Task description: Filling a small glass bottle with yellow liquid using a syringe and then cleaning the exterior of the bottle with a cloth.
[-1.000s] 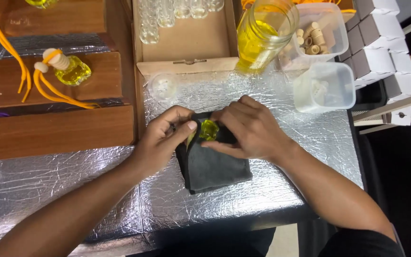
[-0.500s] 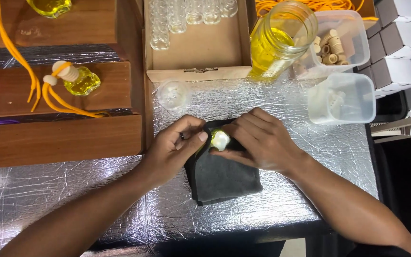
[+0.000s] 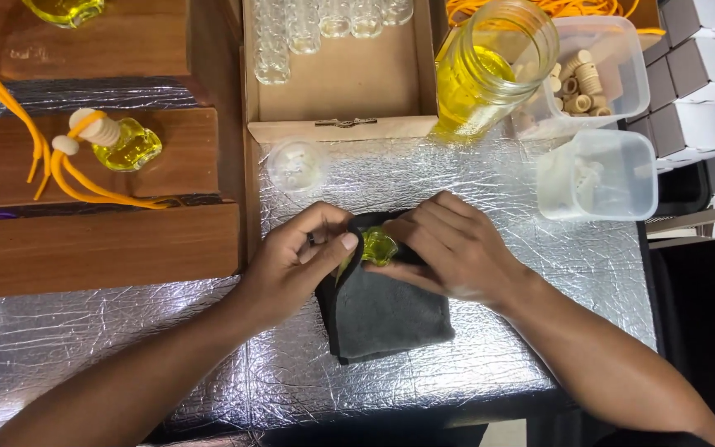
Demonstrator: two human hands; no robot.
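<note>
Crinkled silver foil-covered table (image 3: 539,331) fills the view; stepped brown wooden shelf (image 3: 109,240) at left, open cardboard box (image 3: 341,91) of clear empty glass vials (image 3: 299,25) behind. Right rear: tall glass jar of yellow liquid (image 3: 490,70), clear plastic tub of small wooden caps (image 3: 597,74), translucent lidded plastic container (image 3: 597,175), white cartons (image 3: 705,74). Dark grey folded cloth (image 3: 386,314) lies mid-table. Left hand (image 3: 295,265) and right hand (image 3: 457,252) meet over its top edge — both curled, pinching 1 small yellow-filled glass bottle (image 3: 378,246), fingers partly covering it. On the shelf — 1 finished yellow bottle with orange cord (image 3: 122,142).
</note>
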